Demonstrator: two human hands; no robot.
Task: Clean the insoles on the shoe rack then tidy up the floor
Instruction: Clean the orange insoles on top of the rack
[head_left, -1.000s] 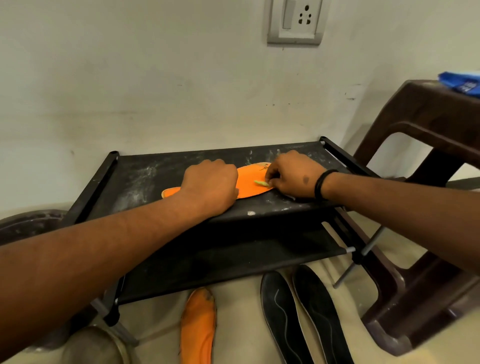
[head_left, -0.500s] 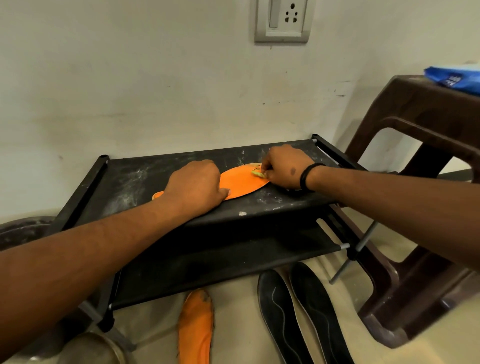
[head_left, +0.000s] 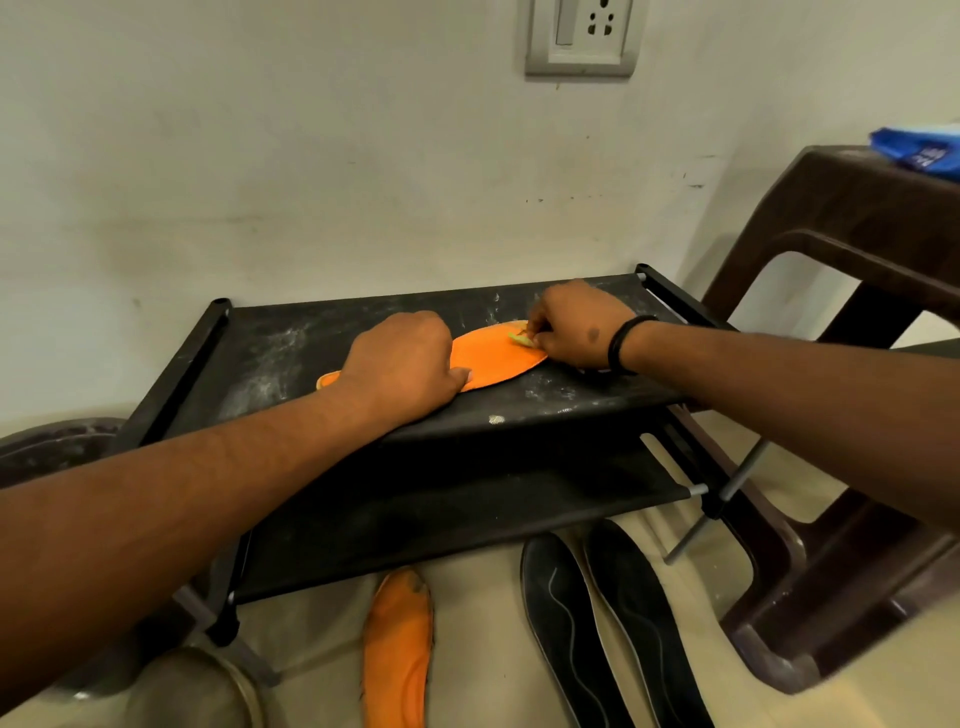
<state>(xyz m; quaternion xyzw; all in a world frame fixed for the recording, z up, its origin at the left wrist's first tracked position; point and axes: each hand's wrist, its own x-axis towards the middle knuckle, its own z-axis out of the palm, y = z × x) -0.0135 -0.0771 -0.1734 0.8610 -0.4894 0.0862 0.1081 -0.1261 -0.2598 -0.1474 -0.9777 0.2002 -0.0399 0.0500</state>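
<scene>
An orange insole (head_left: 491, 358) lies flat on the dusty top shelf of a black shoe rack (head_left: 270, 358). My left hand (head_left: 402, 366) presses down on its middle and heel, covering most of that end. My right hand (head_left: 576, 327) is at the toe end and pinches a small yellow-green scrubbing piece (head_left: 521, 339) against the insole. On the floor in front of the rack lie another orange insole (head_left: 399, 649) and two black insoles (head_left: 602, 634) side by side.
A brown plastic stool (head_left: 852, 322) stands right of the rack, with a blue packet (head_left: 922, 150) on top. A dark round basin (head_left: 47, 447) sits at the left, a metal vessel (head_left: 192, 691) at the bottom left. A wall socket (head_left: 582, 36) is above.
My right hand with the scrubbing piece has slid along the insole's toe end, away from me. My left hand has kept its hold. The camera has shifted slightly.
</scene>
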